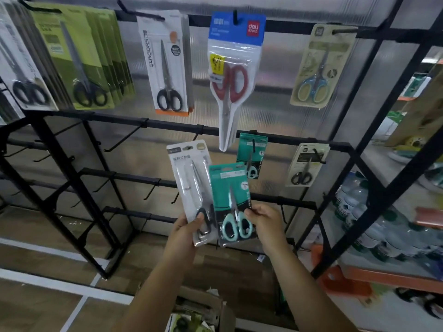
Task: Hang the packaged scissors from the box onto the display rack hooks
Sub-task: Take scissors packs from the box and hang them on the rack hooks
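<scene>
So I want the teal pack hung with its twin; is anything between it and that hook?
Nothing visible. The teal pack, pinched by the right hand, sits just below the matching pack on its hook, with open air between.

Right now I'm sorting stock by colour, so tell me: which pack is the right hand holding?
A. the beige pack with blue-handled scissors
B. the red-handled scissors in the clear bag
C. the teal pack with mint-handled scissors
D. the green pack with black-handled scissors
C: the right hand pinches the edge of the teal pack with mint handles, while the left hand grips the white pack beside it.
</scene>
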